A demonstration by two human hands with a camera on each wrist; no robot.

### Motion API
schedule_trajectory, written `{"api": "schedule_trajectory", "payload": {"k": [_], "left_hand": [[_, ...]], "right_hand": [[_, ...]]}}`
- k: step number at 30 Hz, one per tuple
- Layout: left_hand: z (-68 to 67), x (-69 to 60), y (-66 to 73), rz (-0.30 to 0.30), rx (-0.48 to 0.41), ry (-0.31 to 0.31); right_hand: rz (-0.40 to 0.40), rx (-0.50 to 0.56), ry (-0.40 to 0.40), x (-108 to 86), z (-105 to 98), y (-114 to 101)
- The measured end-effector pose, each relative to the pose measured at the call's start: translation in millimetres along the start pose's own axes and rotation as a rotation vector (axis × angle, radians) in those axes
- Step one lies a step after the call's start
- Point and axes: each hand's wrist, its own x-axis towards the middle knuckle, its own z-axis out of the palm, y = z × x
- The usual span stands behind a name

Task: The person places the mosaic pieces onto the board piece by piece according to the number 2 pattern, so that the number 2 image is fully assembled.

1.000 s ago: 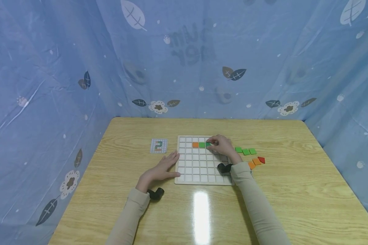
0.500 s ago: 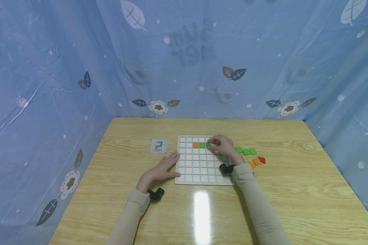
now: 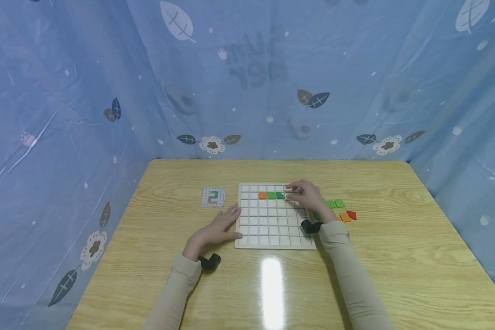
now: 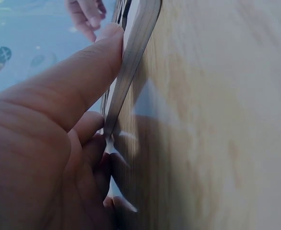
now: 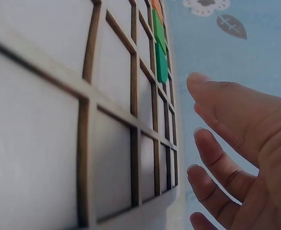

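Observation:
A white grid board (image 3: pixel 264 229) with a pale wooden frame lies on the table. In its second row from the back sit an orange square tile (image 3: pixel 262 195), a light green square tile (image 3: pixel 271 195) and a dark green tile (image 3: pixel 280 195) with one rounded corner. My right hand (image 3: pixel 307 196) hovers just right of the dark green tile, thumb and fingers apart and holding nothing; the right wrist view shows a gap between the fingertips and that tile (image 5: pixel 161 63). My left hand (image 3: pixel 218 227) rests against the board's left edge, fingers spread, thumb touching the frame (image 4: pixel 135 43).
Right of the board lie several loose tiles: light green squares (image 3: pixel 340 203), orange ones (image 3: pixel 345 217), a red pointed tile (image 3: pixel 352 215) and a dark green one, partly hidden by my right wrist. A small printed grid card (image 3: pixel 213 197) lies left of the board.
My right hand has let go of the dark green tile and drawn back a little to the right. That tile stays in its cell. My left hand has not moved.

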Motion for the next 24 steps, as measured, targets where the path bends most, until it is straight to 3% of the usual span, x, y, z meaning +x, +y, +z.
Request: {"api": "schedule_trajectory", "payload": {"k": [24], "left_hand": [[-2.0,-3.5,3.6,0.024,-0.017,0.011]], "right_hand": [[0.012,0.033,0.015,-21.6,-26,20]]}}
